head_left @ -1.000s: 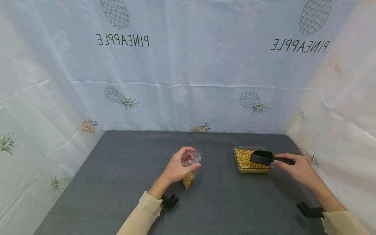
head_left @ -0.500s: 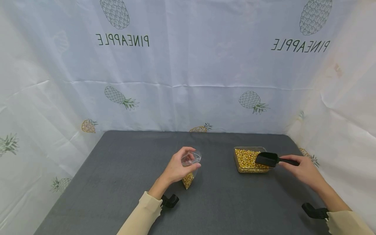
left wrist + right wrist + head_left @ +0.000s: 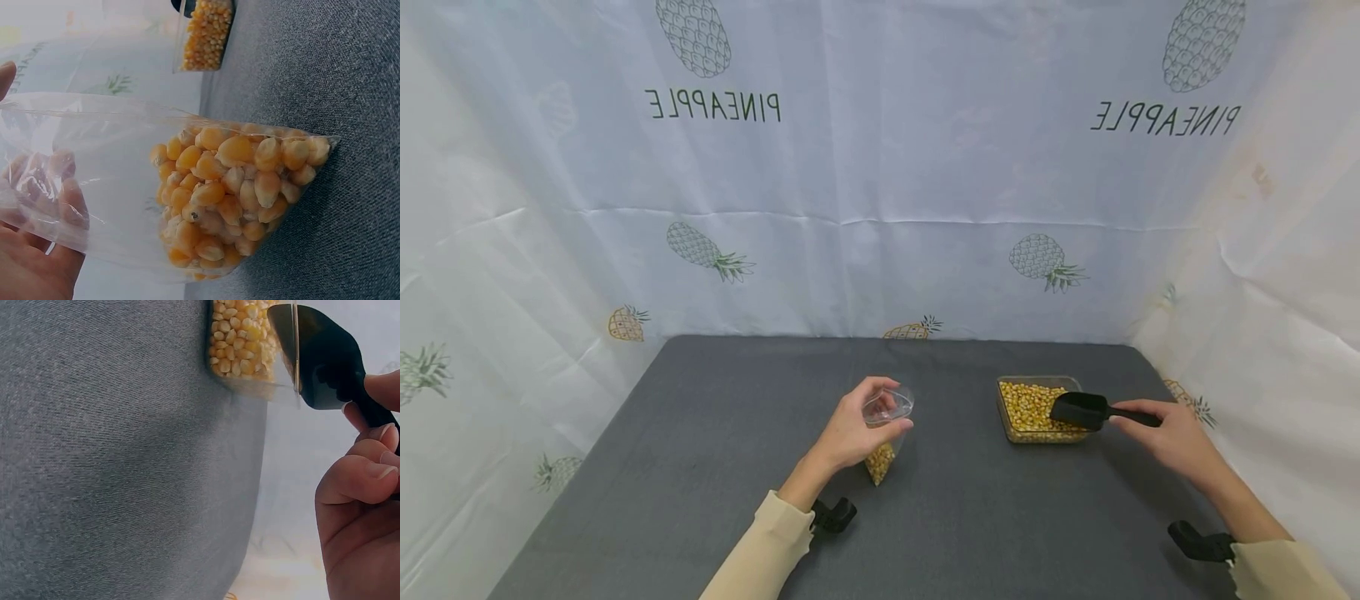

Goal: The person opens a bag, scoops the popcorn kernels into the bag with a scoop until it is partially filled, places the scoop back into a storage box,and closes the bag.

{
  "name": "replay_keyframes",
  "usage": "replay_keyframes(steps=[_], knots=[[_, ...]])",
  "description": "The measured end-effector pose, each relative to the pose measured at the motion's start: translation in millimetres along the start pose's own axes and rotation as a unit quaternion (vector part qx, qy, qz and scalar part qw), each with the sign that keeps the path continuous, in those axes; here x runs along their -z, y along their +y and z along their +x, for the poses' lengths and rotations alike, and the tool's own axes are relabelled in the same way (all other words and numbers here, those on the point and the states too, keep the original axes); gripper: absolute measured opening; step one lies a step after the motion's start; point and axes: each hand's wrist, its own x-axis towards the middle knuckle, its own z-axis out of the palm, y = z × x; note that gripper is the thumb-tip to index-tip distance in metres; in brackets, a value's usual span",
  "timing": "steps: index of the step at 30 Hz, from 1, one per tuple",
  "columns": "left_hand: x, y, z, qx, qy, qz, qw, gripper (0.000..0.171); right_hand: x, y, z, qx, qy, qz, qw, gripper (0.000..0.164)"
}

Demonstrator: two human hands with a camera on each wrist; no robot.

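My left hand (image 3: 850,425) grips the top of a clear plastic bag (image 3: 119,187), its mouth held apart by thumb and fingers. Yellow corn kernels (image 3: 219,194) fill the bag's lower corner, which points down at the table. On the right, my right hand (image 3: 1172,437) holds a black scoop (image 3: 1081,410) by its handle. The scoop's blade overlaps the right rim of a clear rectangular container (image 3: 1004,417) of corn kernels (image 3: 1030,406). In the right wrist view the scoop (image 3: 325,356) tilts with its tip over the kernels; its inside is mostly hidden.
A dark grey cloth-covered table (image 3: 715,467) lies beneath both hands. Behind it hangs a white curtain (image 3: 880,167) printed with pineapples, and similar cloth (image 3: 1285,275) closes the right side. Each wrist wears a black camera mount (image 3: 835,515).
My right hand has moved a little to the right with the scoop, drawing its blade from the middle of the container to the right rim. The left hand and bag stay in place.
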Motion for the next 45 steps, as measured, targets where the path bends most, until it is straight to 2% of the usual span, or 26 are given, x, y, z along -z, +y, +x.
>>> replay_keyframes(steps=[10, 28, 41, 45], knots=[[-0.4, -0.3, -0.4, 0.001, -0.003, 0.0, 1.0, 0.045, -2.7, -10.8, 8.8, 0.018, -0.023, -0.049, 0.998, 0.039], [-0.3, -0.5, -0.7, 0.0, -0.004, 0.004, 1.0, 0.046, -17.4, -12.3, 14.5, 0.04, -0.032, -0.034, 0.998, 0.034], [-2.3, -0.2, 0.4, 0.019, -0.003, 0.006, 0.9998, 0.05, -28.8, -15.0, 21.5, 0.049, -0.04, -0.017, 0.998, 0.032], [-1.9, 4.5, 0.7, 0.024, -0.008, 0.01, 0.9996, 0.051, -30.7, -16.1, 24.2, 0.045, -0.045, -0.015, 0.998, 0.033]])
